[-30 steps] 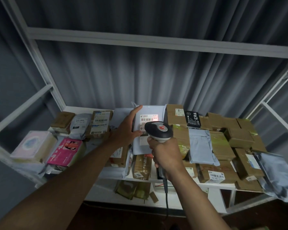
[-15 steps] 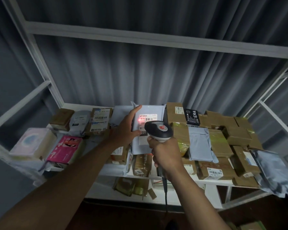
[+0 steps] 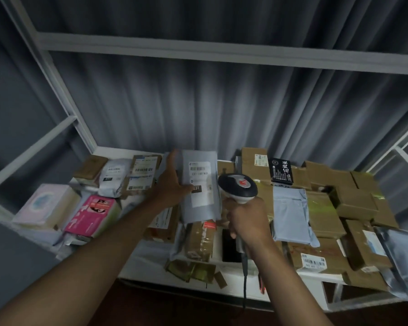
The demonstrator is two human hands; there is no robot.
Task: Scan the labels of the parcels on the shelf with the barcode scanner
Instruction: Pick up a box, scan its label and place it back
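A grey mailer parcel [image 3: 201,208] with a white barcode label stands tilted up in the middle of the white shelf [image 3: 127,150]. My left hand [image 3: 172,184] holds it by its left edge, thumb on the label side. My right hand [image 3: 247,220] grips the handle of the barcode scanner [image 3: 237,188], whose grey head with a red button points at the parcel's label. The scanner's cable hangs down below my wrist. No red scan light shows on the label.
Many parcels crowd the shelf: brown boxes [image 3: 353,201] at right, a pale blue mailer [image 3: 290,215], a black packet [image 3: 280,171], a pink box [image 3: 92,214], a white tissue box [image 3: 45,205] and labelled packets [image 3: 141,171] at left. A silver bag [image 3: 403,262] overhangs the right edge. Grey curtain behind.
The red scan light on the grey parcel's label has gone out. My left hand has slid left along the parcel. The scanner has stayed close to the label.
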